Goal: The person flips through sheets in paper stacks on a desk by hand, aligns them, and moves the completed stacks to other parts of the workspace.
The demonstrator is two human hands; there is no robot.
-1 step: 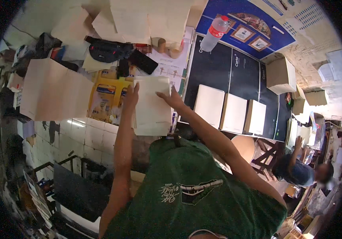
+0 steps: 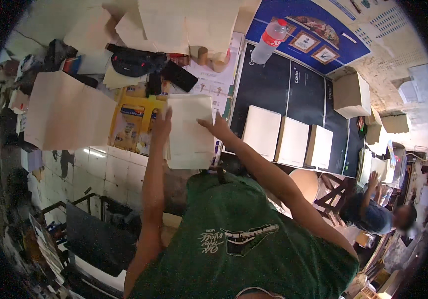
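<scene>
A stack of cream paper sheets [image 2: 190,137] lies in front of me at the near side of the cluttered table. Along its left edge my left hand [image 2: 161,125] presses, the thumb toward the sheets. On the opposite edge my right hand [image 2: 219,127] grips the stack, its thumb lying on the top sheet and its other fingers at the side. The stack is held between both hands, its far edge slightly uneven. What the undersides of the fingers do is hidden.
Three paper stacks [image 2: 262,130] rest on the black-covered table to the right, with a red-capped bottle [image 2: 269,42] farther back. A black waist bag [image 2: 135,62] and a phone [image 2: 179,77] lie beyond my hands. Large sheets [image 2: 67,112] stand left. Another person [image 2: 373,212] works at far right.
My left hand has shifted very slightly nearer along the stack's edge. Otherwise the stack and my right hand look almost the same.
</scene>
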